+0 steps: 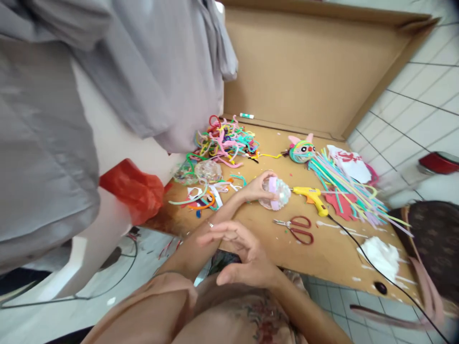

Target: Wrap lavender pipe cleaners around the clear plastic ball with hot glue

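Observation:
My left hand (258,187) is closed around a clear plastic ball (283,193) on the work surface, which has a lilac strip wrapped about its middle. Held up close to my body, my right hand (244,253) has its fingers spread and curved, with nothing in it. A yellow glue gun (311,197) lies just right of the ball, its nozzle pointing toward it. Scissors with dark red handles (300,229) rest nearer to me, blades to the left.
Tangled pipe cleaners (229,138) pile up at the back left beside another clear ball (208,171). Toward the right lie a decorated animal head (303,150), straight pipe cleaners (353,188), a crumpled tissue (380,255) and a black cord (373,263). A brown bag (428,239) sits at the right edge.

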### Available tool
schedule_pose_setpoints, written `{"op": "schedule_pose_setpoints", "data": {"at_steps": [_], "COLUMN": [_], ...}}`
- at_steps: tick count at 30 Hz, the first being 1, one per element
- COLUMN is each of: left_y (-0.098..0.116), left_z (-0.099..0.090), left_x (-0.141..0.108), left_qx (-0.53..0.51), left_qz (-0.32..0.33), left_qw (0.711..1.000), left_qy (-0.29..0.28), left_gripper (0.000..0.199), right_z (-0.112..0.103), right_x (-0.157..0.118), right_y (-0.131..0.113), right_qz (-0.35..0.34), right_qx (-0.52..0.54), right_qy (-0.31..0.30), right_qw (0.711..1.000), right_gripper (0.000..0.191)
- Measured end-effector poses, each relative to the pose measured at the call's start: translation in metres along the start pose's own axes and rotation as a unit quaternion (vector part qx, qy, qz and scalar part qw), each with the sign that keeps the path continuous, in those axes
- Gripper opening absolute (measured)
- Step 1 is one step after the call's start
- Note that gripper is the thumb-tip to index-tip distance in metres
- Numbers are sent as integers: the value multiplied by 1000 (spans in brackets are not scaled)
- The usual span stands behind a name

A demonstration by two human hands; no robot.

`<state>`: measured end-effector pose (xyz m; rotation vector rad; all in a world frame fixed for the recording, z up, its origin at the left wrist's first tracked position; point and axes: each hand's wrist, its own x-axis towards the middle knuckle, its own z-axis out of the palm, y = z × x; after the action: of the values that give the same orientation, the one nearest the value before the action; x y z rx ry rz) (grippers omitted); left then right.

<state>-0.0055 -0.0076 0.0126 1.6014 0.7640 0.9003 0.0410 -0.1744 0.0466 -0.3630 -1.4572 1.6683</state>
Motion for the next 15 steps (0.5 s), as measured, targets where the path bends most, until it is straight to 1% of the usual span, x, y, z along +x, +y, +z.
{"op": "schedule_pose_setpoints", "data": {"at_steps": [1, 2, 4, 5, 7, 8, 11, 13, 15], "left_y": [-2, -3, -4, -3, -2, -2, 0, 1, 1], "left_z": [-2, -3, -5, -5, -5, -5, -4, -3, -2], "left_x": [0, 0, 0, 0, -1, -2, -3, -3, -3], "left_qx": [-14, -21, -19, -13, -6, -2, 5, 20, 42], "left_qz": [3, 1, 0, 0, 4, 4, 6, 4, 6], "left_qw": [1000, 1000, 999, 999, 1000, 999, 999, 999, 999], "left_qy": [-7, -18, -27, -30, -30, -33, -31, -31, -32], "left_gripper": [70, 70, 68, 67, 66, 66, 68, 68, 68], "right_z": [-7, -15, -33, -43, -65, -76, -107, -123, -136], "right_x": [-9, -18, -34, -41, -52, -56, -59, -54, -44], "right_y": [-2, -4, -6, -7, -10, -12, -18, -23, -27], "right_qz": [-5, -6, -11, -17, -27, -29, -13, -36, -68], "right_qx": [-48, -98, -179, -206, -237, -250, -295, -341, -387], "right_qy": [28, 69, 168, 222, 333, 369, 436, 454, 454], "right_qw": [998, 993, 969, 953, 912, 895, 850, 822, 800], "right_gripper": [51, 37, 16, 12, 13, 14, 20, 21, 20]}}
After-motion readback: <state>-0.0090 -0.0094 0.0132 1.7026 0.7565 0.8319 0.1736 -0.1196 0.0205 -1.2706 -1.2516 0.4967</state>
